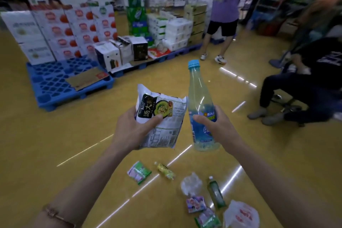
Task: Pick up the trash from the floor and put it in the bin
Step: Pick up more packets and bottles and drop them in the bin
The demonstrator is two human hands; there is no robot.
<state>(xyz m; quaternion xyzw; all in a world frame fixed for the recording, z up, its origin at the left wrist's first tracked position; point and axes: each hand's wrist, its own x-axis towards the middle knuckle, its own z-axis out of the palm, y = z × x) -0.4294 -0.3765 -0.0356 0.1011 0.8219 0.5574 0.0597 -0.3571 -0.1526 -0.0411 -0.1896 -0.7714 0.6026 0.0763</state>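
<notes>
My left hand (135, 129) grips a white and black noodle packet (162, 114), held up in front of me. An upright clear plastic bottle (199, 98) with a blue cap and blue label is in my right hand (218, 126). Below my hands, trash lies on the yellow floor (55, 144): a green and white wrapper (138, 172), a small yellow wrapper (165, 170), a crumpled clear bag (191, 183), a green bottle (216, 193), a small purple box (195, 204), another green wrapper (208, 220) and a white plastic bag (241, 214). No bin is in view.
A blue pallet (55, 83) with stacked cartons stands at the left, with more stacked goods (177, 29) behind. A person in a purple shirt (225, 5) stands ahead at the right. Another person in dark clothes (305, 89) sits at the far right.
</notes>
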